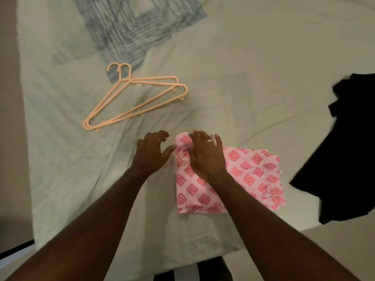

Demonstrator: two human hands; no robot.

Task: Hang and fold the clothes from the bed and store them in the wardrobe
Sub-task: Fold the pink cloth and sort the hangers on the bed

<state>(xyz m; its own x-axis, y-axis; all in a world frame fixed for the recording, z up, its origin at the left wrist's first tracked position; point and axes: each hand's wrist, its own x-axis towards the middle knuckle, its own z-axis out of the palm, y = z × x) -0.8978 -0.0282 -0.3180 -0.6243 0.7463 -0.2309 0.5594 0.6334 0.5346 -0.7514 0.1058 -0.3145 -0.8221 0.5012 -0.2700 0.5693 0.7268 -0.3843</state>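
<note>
A pink cloth (243, 175) with a red diamond print lies folded on the bed in front of me. My right hand (205, 157) rests on its upper left corner with the fingers spread, pressing the bunched fabric down; the thumb is hidden. My left hand (152, 153) hovers just left of the cloth, fingers loosely curled and holding nothing, its thumb close to the cloth's edge. Two peach plastic hangers (138, 98) lie stacked on the bed to the upper left. A black garment (345, 149) lies spread at the right.
The bed is covered by a pale green sheet (60, 159) with a blue patterned patch (138, 31) at the far end. The bed's near edge runs along the bottom, with a dark floor strip at the left.
</note>
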